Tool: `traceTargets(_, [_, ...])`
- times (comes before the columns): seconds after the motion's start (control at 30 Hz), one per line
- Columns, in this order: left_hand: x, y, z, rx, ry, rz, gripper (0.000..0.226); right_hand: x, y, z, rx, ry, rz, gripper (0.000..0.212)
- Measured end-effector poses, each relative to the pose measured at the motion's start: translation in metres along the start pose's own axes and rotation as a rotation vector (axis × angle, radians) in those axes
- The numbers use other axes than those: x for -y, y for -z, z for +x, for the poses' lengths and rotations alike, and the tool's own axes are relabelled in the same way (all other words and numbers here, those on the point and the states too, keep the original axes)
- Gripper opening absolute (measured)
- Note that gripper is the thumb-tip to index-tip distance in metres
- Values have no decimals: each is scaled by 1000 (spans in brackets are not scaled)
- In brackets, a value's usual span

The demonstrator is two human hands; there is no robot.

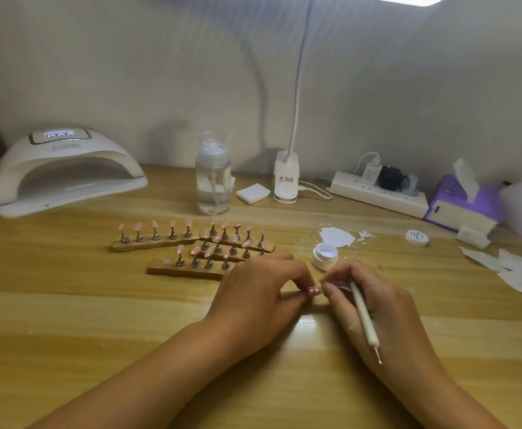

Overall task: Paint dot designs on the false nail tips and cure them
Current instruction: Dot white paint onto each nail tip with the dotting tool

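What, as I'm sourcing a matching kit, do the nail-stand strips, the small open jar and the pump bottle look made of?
The stand strips: probably wood, matte brown with rough edges; their pegs look shiny metal. The jar: likely opaque white plastic, smooth walls. The pump bottle: clear plastic or glass, liquid and tube show through.

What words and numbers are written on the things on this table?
"SUN": on the white nail lamp; the letters after it and the line below are blurred.
Lamp display: lit digits, too blurred.
Pump bottle label: too blurred.
Desk lamp base sticker: too blurred.
Round lid: too small.
White charger: too small.
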State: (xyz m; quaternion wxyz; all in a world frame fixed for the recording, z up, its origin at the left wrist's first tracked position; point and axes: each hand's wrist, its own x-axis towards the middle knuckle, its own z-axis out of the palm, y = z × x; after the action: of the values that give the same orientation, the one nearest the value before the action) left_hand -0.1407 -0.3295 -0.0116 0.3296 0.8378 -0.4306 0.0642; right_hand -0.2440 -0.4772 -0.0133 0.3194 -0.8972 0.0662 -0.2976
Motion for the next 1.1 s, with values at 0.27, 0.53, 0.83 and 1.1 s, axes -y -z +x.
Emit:
traceTargets(0.27, [-2, 2, 0, 20, 13, -19, 8, -1, -1, 0, -24, 9, -3, 18])
traceTargets(0.53, [-1, 1, 0, 19, 16, -23, 9, -1, -1, 0, -26, -41, -6, 20])
traceTargets(0.83, [0, -3, 3, 6, 108, -139, 11, -15, 47, 14, 22, -244, -376, 36])
traceTargets(1.1, [1, -3, 4, 28, 173, -235, 11, 4, 42, 52, -78, -275, 185, 23])
